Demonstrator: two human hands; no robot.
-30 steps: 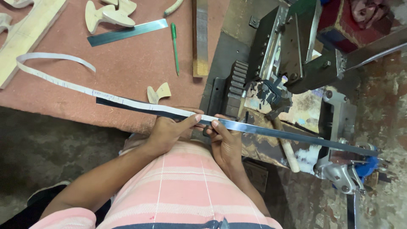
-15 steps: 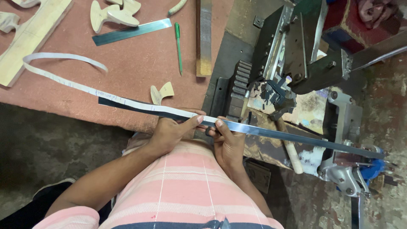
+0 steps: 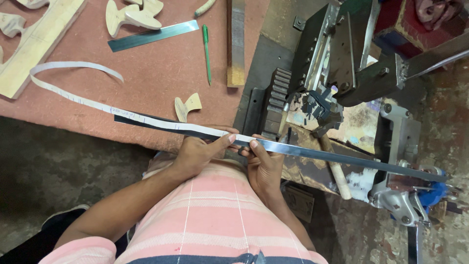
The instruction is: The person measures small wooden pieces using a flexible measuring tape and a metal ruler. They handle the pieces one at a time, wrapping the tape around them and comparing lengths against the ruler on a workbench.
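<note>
I hold a long thin metal strip [image 3: 337, 157] level in front of my chest. Its right end reaches a bench tool with a blue part [image 3: 426, 193]. A white paper tape [image 3: 73, 97] lies along the strip's left half and curls away over the red-brown bench top [image 3: 161, 63]. My left hand [image 3: 198, 152] pinches tape and strip together, thumb tip pointing right. My right hand [image 3: 264, 166] grips the strip just beside it, thumb on top. The two thumbs nearly touch.
On the bench lie a steel ruler [image 3: 152, 35], a green pen [image 3: 207, 48], a wooden bar [image 3: 236, 41], a small wooden cut-out [image 3: 188, 106] and larger cut-outs [image 3: 131, 14]. A black-green metal machine [image 3: 342, 54] with a toothed block [image 3: 278, 100] stands on the right. A wooden handle [image 3: 334, 168] lies below the strip.
Both hands keep their grip on the strip and tape. The view has shifted slightly; the hands barely move.
</note>
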